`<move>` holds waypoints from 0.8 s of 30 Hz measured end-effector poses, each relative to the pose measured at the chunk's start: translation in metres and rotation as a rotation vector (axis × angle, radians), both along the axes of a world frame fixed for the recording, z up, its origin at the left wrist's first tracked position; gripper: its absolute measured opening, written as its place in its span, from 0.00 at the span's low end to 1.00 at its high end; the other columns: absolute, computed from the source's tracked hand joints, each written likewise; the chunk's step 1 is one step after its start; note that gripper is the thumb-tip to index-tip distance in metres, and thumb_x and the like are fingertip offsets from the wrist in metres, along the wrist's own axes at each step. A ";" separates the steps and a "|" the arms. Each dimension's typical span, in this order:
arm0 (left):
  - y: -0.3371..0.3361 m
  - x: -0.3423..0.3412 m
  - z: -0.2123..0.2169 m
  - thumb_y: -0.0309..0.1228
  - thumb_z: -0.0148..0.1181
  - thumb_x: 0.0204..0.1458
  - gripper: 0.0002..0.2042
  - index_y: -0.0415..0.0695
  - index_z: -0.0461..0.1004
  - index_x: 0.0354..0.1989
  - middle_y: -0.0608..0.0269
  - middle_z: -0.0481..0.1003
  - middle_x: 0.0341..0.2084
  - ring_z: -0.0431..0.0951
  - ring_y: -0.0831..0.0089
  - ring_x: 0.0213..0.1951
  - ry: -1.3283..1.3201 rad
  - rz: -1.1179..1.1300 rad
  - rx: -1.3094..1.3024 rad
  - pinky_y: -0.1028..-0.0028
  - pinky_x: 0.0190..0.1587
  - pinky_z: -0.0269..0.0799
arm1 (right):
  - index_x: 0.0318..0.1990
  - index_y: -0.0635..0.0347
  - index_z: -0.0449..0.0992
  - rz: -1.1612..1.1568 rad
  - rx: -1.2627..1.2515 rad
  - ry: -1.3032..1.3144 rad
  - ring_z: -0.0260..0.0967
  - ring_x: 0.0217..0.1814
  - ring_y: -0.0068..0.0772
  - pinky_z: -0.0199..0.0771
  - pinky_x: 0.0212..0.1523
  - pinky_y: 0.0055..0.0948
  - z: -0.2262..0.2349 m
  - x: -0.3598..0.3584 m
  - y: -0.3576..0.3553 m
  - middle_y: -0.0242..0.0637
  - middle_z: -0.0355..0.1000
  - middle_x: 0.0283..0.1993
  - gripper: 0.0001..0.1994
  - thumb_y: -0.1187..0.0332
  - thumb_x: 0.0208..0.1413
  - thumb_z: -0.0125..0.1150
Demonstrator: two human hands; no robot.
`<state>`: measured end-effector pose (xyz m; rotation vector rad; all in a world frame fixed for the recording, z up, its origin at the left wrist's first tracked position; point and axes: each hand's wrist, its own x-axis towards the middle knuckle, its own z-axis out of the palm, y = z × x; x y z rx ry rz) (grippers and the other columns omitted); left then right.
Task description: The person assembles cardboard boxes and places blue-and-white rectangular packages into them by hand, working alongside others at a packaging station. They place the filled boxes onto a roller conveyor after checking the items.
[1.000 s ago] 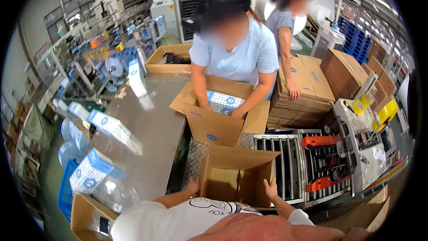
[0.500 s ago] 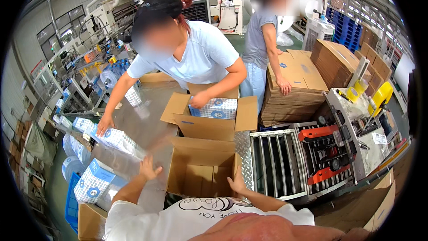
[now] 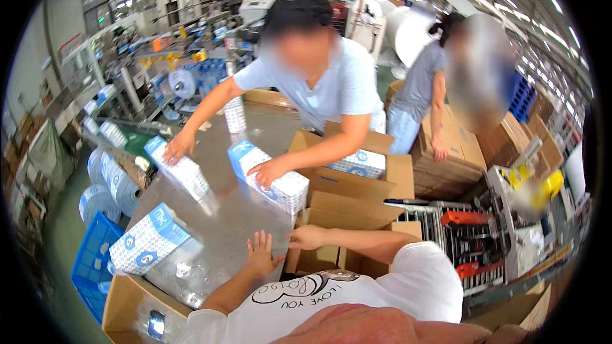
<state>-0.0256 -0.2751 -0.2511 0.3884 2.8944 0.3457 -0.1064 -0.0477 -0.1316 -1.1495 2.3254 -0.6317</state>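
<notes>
My left hand [image 3: 262,253] lies flat on the metal table [image 3: 217,229], fingers spread and holding nothing. My right arm reaches left across an open cardboard carton [image 3: 319,258]. My right hand [image 3: 307,237] is over the carton's left edge, fingers loosely stretched out with nothing visible in them. Beyond my hands, a co-worker in a light blue shirt has one hand on a white-and-blue wrapped pack [image 3: 185,175] and the other on a second wrapped pack [image 3: 274,181]. A third patterned pack [image 3: 150,240] rests at the table's left.
A second open carton [image 3: 350,181] with a pack inside stands beyond mine. Left are a blue crate [image 3: 95,267], film rolls [image 3: 118,181] and a carton [image 3: 121,302] holding clear plastic. Right are a roller conveyor [image 3: 433,220] and stacked flat cardboard [image 3: 449,146], beside another person.
My right hand has moved from the carton's right side to its left edge; my left hand has shifted nearer the carton. The co-worker's hand has left the far carton for a pack. The view has turned.
</notes>
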 end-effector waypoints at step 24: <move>-0.008 0.015 -0.005 0.64 0.45 0.54 0.43 0.38 0.59 0.67 0.42 0.52 0.68 0.47 0.46 0.70 0.313 0.020 0.071 0.41 0.66 0.42 | 0.48 0.62 0.76 -0.027 -0.532 -0.061 0.72 0.44 0.27 0.71 0.46 0.26 0.039 -0.078 -0.409 0.39 0.77 0.46 0.11 0.72 0.58 0.59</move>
